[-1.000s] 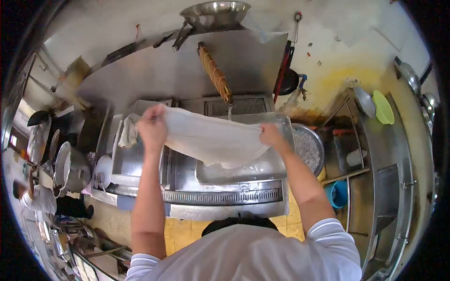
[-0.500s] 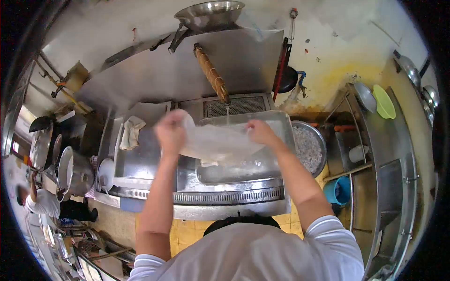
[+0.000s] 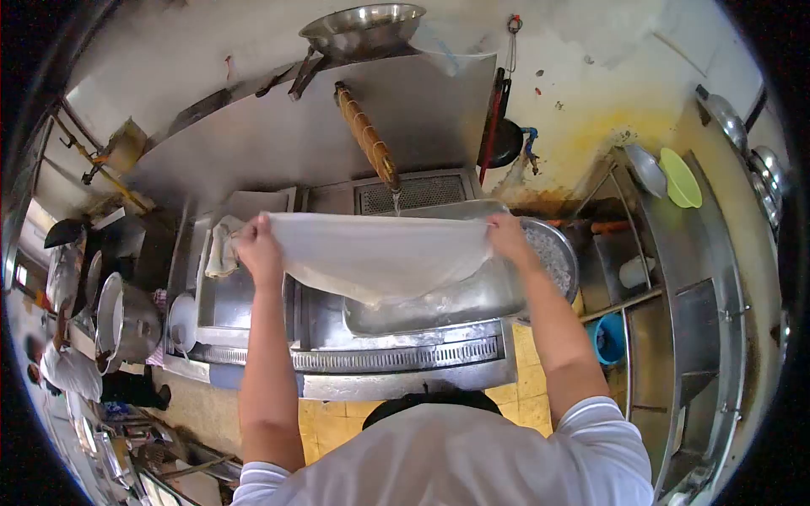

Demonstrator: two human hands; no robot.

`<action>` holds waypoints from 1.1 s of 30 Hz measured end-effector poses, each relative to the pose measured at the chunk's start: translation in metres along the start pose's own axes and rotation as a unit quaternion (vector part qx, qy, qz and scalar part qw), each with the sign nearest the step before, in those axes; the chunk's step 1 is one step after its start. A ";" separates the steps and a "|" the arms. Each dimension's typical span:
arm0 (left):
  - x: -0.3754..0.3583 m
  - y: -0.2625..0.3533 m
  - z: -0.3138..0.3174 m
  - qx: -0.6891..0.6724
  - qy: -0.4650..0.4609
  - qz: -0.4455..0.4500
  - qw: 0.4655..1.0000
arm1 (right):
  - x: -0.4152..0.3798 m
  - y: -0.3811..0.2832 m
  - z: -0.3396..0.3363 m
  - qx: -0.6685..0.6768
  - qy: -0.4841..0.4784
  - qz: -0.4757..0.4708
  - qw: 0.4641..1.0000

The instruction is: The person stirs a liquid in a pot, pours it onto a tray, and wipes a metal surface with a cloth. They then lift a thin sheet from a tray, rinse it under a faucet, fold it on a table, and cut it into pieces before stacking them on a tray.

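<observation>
A thin white cloth (image 3: 380, 253) is stretched between my two hands, its top edge pulled nearly straight and its lower part sagging. My left hand (image 3: 260, 244) is closed on one top corner, my right hand (image 3: 506, 236) on the other. Beneath the cloth is a metal tray (image 3: 439, 314), partly hidden by it, with a wet, shiny bottom. Behind the cloth, water runs from a wrapped spout (image 3: 368, 137). A folded cloth (image 3: 223, 247) lies just left of my left hand.
Right of the tray stands a round metal basin (image 3: 553, 257) with pale pieces in it. A blue bucket (image 3: 607, 339) is below the metal shelf unit (image 3: 675, 320). A large pot (image 3: 126, 312) stands at the left, near another person (image 3: 72, 367). A wok (image 3: 363, 32) rests above the back panel.
My hands have moved apart, the left one outward to the left. The cloth, bunched and blurred before, is now spread wide and taut along its top edge.
</observation>
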State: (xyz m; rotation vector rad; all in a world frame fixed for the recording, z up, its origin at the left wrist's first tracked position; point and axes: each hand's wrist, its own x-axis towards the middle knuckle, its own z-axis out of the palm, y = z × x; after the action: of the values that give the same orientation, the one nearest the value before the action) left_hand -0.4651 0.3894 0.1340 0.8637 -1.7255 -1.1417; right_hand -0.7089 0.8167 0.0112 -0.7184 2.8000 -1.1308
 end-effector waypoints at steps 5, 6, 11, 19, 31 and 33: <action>-0.008 -0.111 0.041 0.263 -0.196 -0.065 0.942 | 0.003 -0.012 -0.017 0.217 -0.008 0.066 0.974; -0.023 -0.112 0.065 0.216 -0.253 -0.033 0.943 | 0.007 -0.032 -0.014 0.200 -0.026 0.051 0.978; -0.102 -0.029 0.158 0.026 -0.466 0.118 0.876 | 0.016 -0.139 0.009 0.206 -0.169 0.023 0.963; -0.089 0.014 0.155 0.069 -0.478 0.066 0.873 | 0.014 -0.160 0.033 0.281 -0.104 -0.040 0.953; -0.078 0.027 0.113 -0.021 -0.254 0.202 0.946 | -0.009 -0.156 0.098 0.188 -0.127 -0.023 0.974; -0.062 0.020 0.093 -0.042 -0.180 0.168 0.968 | -0.017 -0.116 0.098 0.125 -0.139 -0.038 0.982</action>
State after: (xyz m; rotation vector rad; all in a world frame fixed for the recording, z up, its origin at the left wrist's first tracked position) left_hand -0.5291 0.4815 0.1161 0.3021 -2.0066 -1.1776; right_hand -0.6266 0.6876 0.0138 -0.8840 2.3682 -1.2547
